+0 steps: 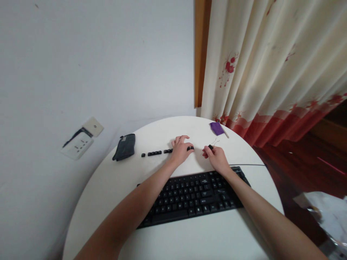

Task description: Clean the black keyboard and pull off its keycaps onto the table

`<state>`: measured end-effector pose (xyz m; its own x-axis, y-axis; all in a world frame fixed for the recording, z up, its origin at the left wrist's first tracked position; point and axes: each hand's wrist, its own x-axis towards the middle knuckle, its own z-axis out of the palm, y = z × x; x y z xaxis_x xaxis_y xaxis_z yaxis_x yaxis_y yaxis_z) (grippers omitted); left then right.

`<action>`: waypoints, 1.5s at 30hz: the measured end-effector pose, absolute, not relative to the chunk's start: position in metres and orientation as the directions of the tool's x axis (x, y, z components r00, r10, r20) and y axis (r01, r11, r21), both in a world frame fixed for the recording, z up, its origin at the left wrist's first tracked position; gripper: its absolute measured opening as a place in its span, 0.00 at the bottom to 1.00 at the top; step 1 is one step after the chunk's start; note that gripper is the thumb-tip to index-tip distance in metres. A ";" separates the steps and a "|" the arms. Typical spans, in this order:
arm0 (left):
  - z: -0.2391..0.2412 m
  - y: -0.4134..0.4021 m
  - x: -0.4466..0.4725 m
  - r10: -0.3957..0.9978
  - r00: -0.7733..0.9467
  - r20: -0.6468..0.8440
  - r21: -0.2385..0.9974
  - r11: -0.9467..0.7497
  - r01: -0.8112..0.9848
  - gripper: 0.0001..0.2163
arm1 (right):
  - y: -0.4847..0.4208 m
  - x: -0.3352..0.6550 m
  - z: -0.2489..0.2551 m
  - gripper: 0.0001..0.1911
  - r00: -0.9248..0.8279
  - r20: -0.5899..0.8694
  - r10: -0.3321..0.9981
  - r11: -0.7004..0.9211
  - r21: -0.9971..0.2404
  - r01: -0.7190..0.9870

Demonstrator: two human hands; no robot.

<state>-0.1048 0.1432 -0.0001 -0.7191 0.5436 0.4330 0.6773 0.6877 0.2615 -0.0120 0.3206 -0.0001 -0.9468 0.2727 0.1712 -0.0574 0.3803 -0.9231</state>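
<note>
Small black keycaps (154, 153) lie in a broken row across the white round table. My left hand (181, 148) rests over the right part of this row, fingers apart, its thumb beside a pair of keycaps (190, 148). Part of the row is hidden under that hand. To the right, my right hand (216, 156) is closed around the black handle of a wire keycap puller (211, 147), whose thin metal loops point away from me. Below both hands lies a black keyboard (187, 195), partly covered by my forearms.
A dark zip pouch (124, 147) sits at the table's left edge. Near the far right edge lies a purple cloth (217, 128) with a pale stick. The keyboard cable (248, 165) runs off to the right. A wall and a curtain (260, 72) stand behind.
</note>
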 end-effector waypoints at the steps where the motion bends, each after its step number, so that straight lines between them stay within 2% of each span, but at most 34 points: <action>1: -0.001 0.143 -0.106 0.542 -0.717 0.438 0.262 0.686 0.679 0.06 | 0.321 -0.012 0.000 0.24 -0.947 0.172 0.271 0.381 -0.923 -0.058; 13: -0.004 0.145 -0.107 0.507 -0.728 0.461 0.264 0.705 0.659 0.07 | 0.322 -0.014 -0.006 0.24 -0.950 0.164 0.266 0.386 -0.921 -0.051; 32: 0.007 0.143 -0.097 0.523 -0.756 0.394 0.253 0.729 0.636 0.12 | 0.323 -0.013 0.000 0.24 -0.945 0.172 0.278 0.364 -0.929 -0.062; 35: 0.011 0.143 -0.096 0.523 -0.754 0.398 0.279 0.714 0.643 0.10 | 0.324 -0.011 0.006 0.25 -0.940 0.180 0.290 0.367 -0.928 -0.064; 38: 0.015 0.143 -0.095 0.535 -0.722 0.438 0.323 0.656 0.682 0.07 | 0.331 -0.007 0.019 0.24 -0.928 0.230 0.294 0.445 -0.892 -0.080; 41: 0.017 0.143 -0.094 0.555 -0.687 0.468 0.356 0.593 0.722 0.07 | 0.341 -0.001 0.036 0.22 -0.956 0.248 0.158 0.536 -0.835 -0.127; 45: 0.017 0.144 -0.093 0.579 -0.664 0.473 0.365 0.557 0.746 0.08 | 0.353 0.011 0.056 0.16 -0.965 0.235 -0.116 0.518 -0.815 -0.261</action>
